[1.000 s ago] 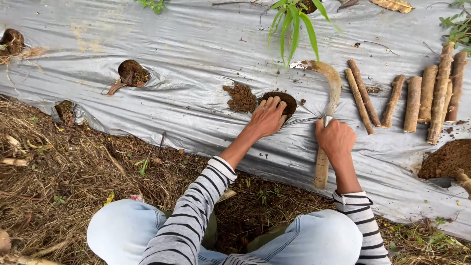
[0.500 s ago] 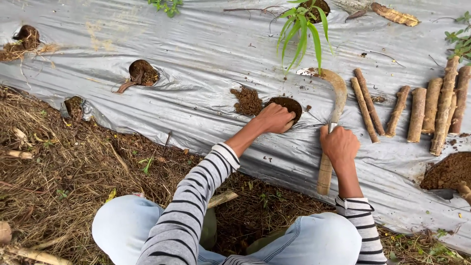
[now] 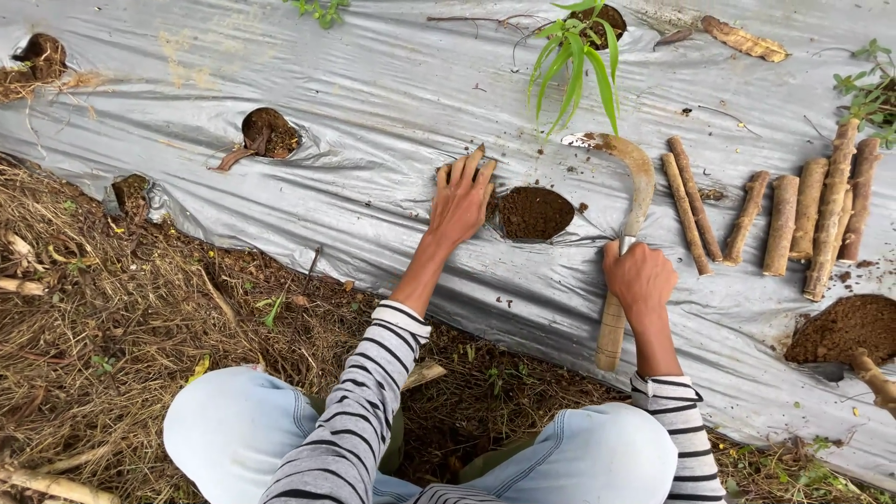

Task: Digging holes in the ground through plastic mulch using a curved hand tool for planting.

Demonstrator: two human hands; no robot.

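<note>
The right hand (image 3: 639,277) covers the middle of the sickle (image 3: 627,233). Right of the sickle, a soil-filled hole (image 3: 845,329) is cut by the frame's edge, as is the plastic sheet (image 3: 373,84).

A left hand (image 3: 459,201) lies flat on a silvery plastic ground sheet (image 3: 373,103), just left of a soil-filled round hole (image 3: 534,213). Right of the hole, the right hand (image 3: 638,276) grips a curved wooden-handled sickle (image 3: 627,229). Further right lies a row of cut brown stem pieces (image 3: 782,219).

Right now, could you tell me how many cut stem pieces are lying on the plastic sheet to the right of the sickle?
7, roughly: two thin crossed ones beside the sickle blade, then two stout ones, then three bunched at far right. Overlap may hide another.
</note>
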